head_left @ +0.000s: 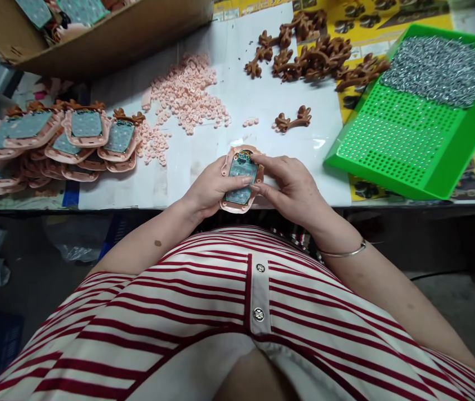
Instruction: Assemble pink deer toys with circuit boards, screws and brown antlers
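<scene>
A pink plastic shell (234,208) with a blue-green circuit board (239,192) inside is held just above the table's front edge. My left hand (210,189) is closed round its left side, the thumb lying across the board. On the right side, my right hand (293,186) touches the shell's rim with fingertips and thumb; whether a small part is between them is hidden. Beyond the shell lie a few small pink pieces (250,122) and one brown antler-shaped piece (292,120).
Stacked shells with boards (87,123) lie at the left, below a cardboard box (116,39). Small pink parts (189,92) are heaped centre-left. Brown pieces (312,58) are piled at the back. A green perforated tray (441,192) at the right holds metal screws (441,69).
</scene>
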Demonstrator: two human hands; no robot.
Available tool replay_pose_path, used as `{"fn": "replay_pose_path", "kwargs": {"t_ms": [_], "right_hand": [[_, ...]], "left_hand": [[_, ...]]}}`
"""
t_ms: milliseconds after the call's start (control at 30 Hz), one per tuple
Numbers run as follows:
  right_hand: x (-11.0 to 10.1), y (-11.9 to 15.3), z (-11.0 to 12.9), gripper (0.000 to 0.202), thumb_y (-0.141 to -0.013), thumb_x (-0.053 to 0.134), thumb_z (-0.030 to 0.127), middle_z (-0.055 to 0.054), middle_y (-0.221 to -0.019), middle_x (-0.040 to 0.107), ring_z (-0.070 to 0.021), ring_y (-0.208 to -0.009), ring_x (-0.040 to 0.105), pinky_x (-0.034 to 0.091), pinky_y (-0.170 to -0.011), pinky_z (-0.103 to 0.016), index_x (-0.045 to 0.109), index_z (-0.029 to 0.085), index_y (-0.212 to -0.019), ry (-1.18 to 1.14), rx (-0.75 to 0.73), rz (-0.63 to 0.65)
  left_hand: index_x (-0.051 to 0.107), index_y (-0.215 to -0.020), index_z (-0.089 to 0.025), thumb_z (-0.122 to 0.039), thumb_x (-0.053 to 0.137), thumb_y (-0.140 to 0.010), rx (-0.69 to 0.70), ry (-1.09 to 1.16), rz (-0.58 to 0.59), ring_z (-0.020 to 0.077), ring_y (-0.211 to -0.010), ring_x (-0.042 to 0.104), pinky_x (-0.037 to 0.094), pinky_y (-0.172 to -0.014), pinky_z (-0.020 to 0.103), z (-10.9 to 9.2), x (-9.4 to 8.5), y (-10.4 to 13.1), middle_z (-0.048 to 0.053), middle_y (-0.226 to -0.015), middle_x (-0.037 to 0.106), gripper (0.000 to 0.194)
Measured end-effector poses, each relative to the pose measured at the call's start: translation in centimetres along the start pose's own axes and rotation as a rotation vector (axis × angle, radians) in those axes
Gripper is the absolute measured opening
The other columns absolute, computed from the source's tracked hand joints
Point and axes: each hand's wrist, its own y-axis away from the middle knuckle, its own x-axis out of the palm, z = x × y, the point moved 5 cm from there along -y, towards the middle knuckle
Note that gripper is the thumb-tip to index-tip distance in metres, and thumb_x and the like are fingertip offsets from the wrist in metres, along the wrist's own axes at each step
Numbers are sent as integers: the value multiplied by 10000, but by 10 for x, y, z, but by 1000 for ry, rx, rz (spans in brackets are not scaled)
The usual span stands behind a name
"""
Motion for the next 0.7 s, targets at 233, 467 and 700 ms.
{"fn": "replay_pose_path", "kwargs": {"t_ms": [233, 467, 700], "right_hand": [[1, 0, -3, 518, -970, 540, 604, -70, -1139, 743, -266, -1025, 659, 486, -914, -447, 599, 322, -1400, -9, 11, 9], [3, 0, -4, 560, -977, 491, 634, -82, -1122, 740, -264, -1001, 658, 489, -897, -442, 594, 296, -1412, 8, 3, 21], [6, 0, -6, 624, -982, 409, 683, -93, -1112, 741, -267, -1007, 659, 488, -887, -432, 589, 274, -1418, 38, 1, 16]], "left_hand": [[602, -1132, -166, -221, 879, -644, 14, -21, -3, 154, -850, 653, 502, -778, 256, 0, 1, 0, 10, -922, 685, 563], [594, -1134, -173, -210, 882, -628, 35, -47, -58, 166, -886, 665, 522, -823, 278, -2, 3, 1, 7, -925, 687, 583], [593, -1132, -159, -196, 882, -626, 31, -38, -57, 154, -862, 658, 527, -826, 275, -2, 3, 0, 8, -915, 691, 584]]}}
